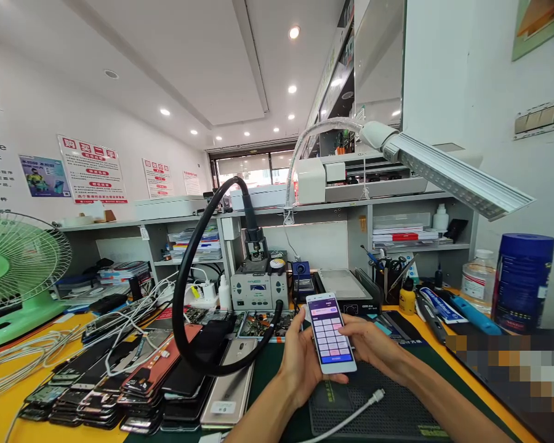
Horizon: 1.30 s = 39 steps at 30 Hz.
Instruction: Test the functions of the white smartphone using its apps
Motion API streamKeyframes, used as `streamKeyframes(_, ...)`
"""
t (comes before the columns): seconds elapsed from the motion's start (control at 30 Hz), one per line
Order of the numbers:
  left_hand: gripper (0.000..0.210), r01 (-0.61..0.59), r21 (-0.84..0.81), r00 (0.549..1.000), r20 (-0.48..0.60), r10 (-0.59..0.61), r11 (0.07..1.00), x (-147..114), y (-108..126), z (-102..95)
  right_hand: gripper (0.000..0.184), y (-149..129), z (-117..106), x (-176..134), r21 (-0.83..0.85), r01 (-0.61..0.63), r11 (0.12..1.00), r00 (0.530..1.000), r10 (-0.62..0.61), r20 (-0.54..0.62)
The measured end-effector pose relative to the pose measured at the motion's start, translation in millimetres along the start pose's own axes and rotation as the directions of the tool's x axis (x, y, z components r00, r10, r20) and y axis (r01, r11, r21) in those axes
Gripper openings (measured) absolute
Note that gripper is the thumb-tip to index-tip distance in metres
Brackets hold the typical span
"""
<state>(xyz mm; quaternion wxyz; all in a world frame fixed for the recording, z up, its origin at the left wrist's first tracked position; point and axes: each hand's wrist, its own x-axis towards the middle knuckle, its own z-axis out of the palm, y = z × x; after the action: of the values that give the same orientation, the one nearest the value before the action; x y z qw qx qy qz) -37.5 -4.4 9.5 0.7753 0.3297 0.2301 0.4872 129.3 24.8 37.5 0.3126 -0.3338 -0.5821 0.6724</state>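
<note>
A white smartphone (pixel 331 335) with a lit screen of purple, white and blue blocks is held up above the work mat. My left hand (pixel 298 354) is wrapped round it from the left and below, with the thumb along its left edge. My right hand (pixel 367 338) is at the phone's right edge, its thumb over the screen and its other fingers hidden behind the phone. Below them lies a dark textured mat (pixel 378 400), with a white cable (pixel 355 416) across it that ends in a small plug.
Stacked phones and phone parts (pixel 120 381) fill the left side. A hot-air station (pixel 258 286) with a looping black hose (pixel 178 307) stands behind. A green fan (pixel 9 277) is far left. A lamp (pixel 461 175) hangs at the right above bottles and a blue canister (pixel 524 283).
</note>
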Motion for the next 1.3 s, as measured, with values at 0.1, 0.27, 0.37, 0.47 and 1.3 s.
streamKeyframes(0.1, 0.073, 0.004, 0.005, 1.0, -0.003, -0.004, 1.0, -0.1, 0.0, 0.3, 0.043, 2.4, -1.8, 1.6, 0.002, 0.008, 1.0, 1.0, -0.008, 0.007)
streamKeyframes(0.27, 0.073, -0.002, 0.01, 1.0, -0.011, 0.002, 1.0, -0.5, -0.3, 0.2, 0.047, 5.6, -4.1, 4.3, 0.014, 0.018, 1.0, 1.0, -0.018, 0.014)
streamKeyframes(0.37, 0.074, -0.001, 0.005, 1.0, -0.025, 0.001, 1.0, -0.5, -0.1, 0.3, 0.048, 4.4, -3.2, 3.6, 0.022, 0.026, 0.999, 0.999, -0.026, 0.02)
streamKeyframes(0.47, 0.075, 0.007, 0.0, 0.999, -0.037, -0.007, 1.0, -1.0, -0.4, 0.4, 0.05, 2.5, -1.4, 1.9, 0.024, 0.029, 0.999, 0.999, -0.029, 0.014)
streamKeyframes(1.3, 0.069, -0.038, -0.002, 0.995, -0.089, 0.038, 0.999, -4.4, -1.6, 3.0, 0.049, 8.4, -1.2, 5.3, -0.043, 0.083, 0.996, 0.997, -0.083, -0.001)
